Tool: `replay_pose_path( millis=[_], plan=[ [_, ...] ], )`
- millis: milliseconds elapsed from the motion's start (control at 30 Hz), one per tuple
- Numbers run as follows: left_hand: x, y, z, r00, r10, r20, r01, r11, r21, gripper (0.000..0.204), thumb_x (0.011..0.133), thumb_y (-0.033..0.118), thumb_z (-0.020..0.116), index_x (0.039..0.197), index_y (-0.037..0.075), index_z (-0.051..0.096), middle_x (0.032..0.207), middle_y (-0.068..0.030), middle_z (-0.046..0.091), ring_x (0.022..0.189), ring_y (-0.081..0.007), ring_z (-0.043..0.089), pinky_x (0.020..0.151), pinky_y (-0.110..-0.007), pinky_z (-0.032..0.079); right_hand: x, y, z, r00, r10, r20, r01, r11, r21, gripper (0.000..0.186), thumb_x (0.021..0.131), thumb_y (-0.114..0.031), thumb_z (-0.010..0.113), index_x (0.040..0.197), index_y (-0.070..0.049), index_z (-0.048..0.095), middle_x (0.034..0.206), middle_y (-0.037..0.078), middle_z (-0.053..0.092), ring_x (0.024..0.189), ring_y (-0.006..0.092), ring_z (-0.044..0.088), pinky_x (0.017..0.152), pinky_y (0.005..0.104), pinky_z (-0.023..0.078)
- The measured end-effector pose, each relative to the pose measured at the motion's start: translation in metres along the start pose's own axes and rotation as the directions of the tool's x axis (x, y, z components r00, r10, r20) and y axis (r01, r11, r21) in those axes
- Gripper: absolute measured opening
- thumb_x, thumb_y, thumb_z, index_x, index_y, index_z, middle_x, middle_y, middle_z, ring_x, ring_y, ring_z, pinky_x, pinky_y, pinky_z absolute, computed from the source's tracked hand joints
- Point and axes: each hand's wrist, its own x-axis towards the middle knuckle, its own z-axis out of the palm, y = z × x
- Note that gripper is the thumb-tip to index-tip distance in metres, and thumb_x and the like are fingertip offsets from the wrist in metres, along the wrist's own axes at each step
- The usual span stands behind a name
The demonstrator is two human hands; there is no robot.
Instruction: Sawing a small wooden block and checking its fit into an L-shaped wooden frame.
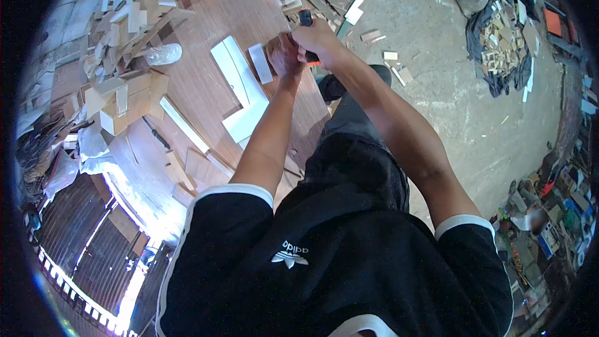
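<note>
While the right hand grips a black-and-orange handled tool at upper centre of the frame, fingers wrapped around the handle, the left hand sits just beside it, near the edge of the wooden tabletop. Left fingers curled; cannot tell what, if anything, they pinch. Tool's working end hidden by the hands. Small white strip lies just beside the left hand; long white board next to that, wider white piece at its lower end, partly behind the left forearm. Clear plastic item and stacked wood offcuts at upper left; dark slim tool lower, left of centre. Upper right: dark sack of wood scraps on concrete floor.
</note>
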Motion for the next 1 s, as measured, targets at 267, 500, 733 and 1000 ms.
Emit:
replay_pose_path(
  millis=[267,500,733,1000],
  plan=[
    [0.000,0.005,0.005,0.995,-0.044,0.086,0.032,0.990,0.137,0.033,0.081,0.038,0.061,0.094,0.012,0.047,0.066,-0.0077,0.063,0.065,-0.0280,0.063,0.081,-0.043,0.039,0.006,0.000,-0.005,0.999,0.033,-0.040,-0.033,0.999,0.009,0.008,0.077,-0.001,0.054,0.072,-0.002,0.047,0.057,0.005,0.046,0.045,0.0149,0.046,0.037,0.0317,0.039],
    [0.004,0.007,-0.001,0.992,0.008,0.124,-0.009,1.000,0.005,0.041,0.079,0.045,0.061,0.097,0.012,0.044,0.076,-0.0084,0.065,0.077,-0.0280,0.064,0.083,-0.046,0.039,0.007,-0.007,-0.005,0.999,-0.037,0.003,0.037,0.998,0.046,0.009,0.077,-0.002,0.054,0.069,-0.001,0.049,0.058,0.006,0.048,0.045,0.0147,0.047,0.040,0.0322,0.043],
    [0.012,0.004,0.004,0.988,-0.050,0.146,0.038,0.996,0.082,0.038,0.083,0.046,0.054,0.097,0.012,0.045,0.077,-0.0093,0.064,0.077,-0.0293,0.063,0.079,-0.045,0.039,0.013,-0.014,-0.003,0.994,0.071,-0.088,-0.073,0.997,-0.020,0.008,0.077,-0.003,0.054,0.074,-0.004,0.047,0.058,0.004,0.047,0.044,0.0140,0.047,0.039,0.0309,0.042],
    [0.007,0.013,0.004,0.998,0.035,0.044,-0.033,0.999,-0.027,0.021,0.082,0.032,0.054,0.088,0.012,0.050,0.076,-0.0069,0.061,0.071,-0.0294,0.061,0.079,-0.045,0.040,0.015,-0.008,-0.008,0.992,0.047,-0.116,-0.046,0.999,0.015,0.009,0.077,-0.002,0.053,0.073,-0.005,0.045,0.058,0.004,0.046,0.045,0.0145,0.046,0.037,0.0317,0.039]
  ],
)
